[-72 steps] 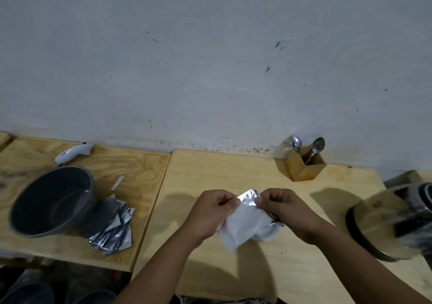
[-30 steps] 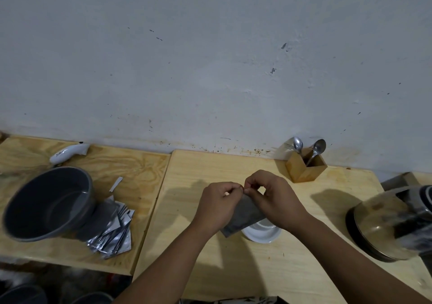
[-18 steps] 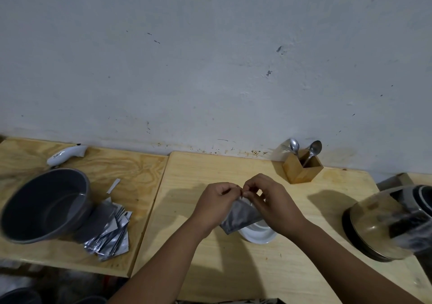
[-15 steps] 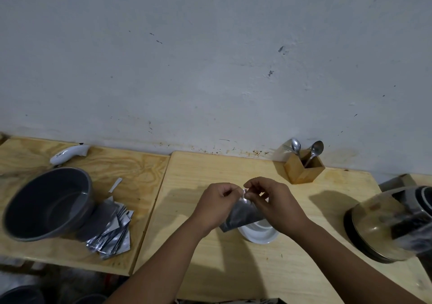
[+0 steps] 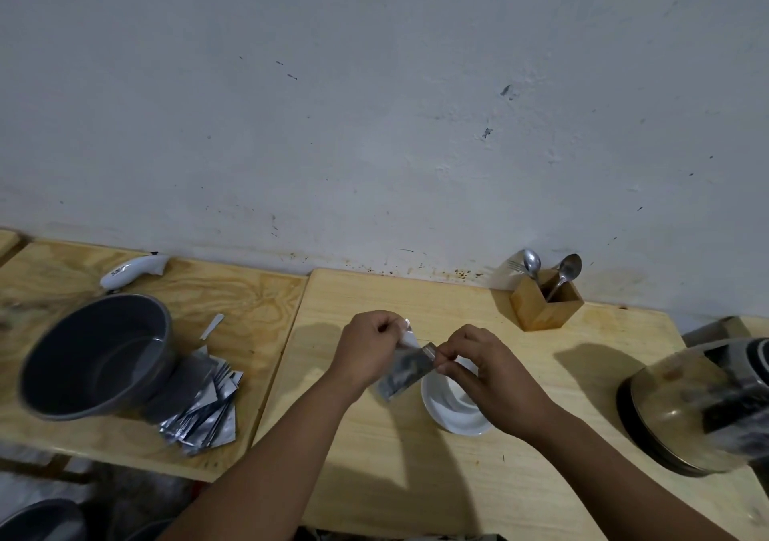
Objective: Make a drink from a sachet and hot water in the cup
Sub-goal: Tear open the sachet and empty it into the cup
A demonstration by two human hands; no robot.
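A silver foil sachet hangs over the wooden table, held at its top edge by both hands. My left hand pinches the top left corner, where a torn flap sticks up. My right hand pinches the strip at the top right. The two hands are a little apart, and the sachet's top looks partly torn open. A white cup stands on the table just below and right of the sachet, partly hidden under my right hand. A glass kettle sits at the right edge, blurred.
A wooden holder with spoons and a fork stands by the wall. On the left table are a grey bowl, a pile of silver sachets, a torn strip and a white handheld device.
My hands have drawn apart sideways, the right one moving right, and the sachet's top has torn open further. The cup shows more below the sachet.
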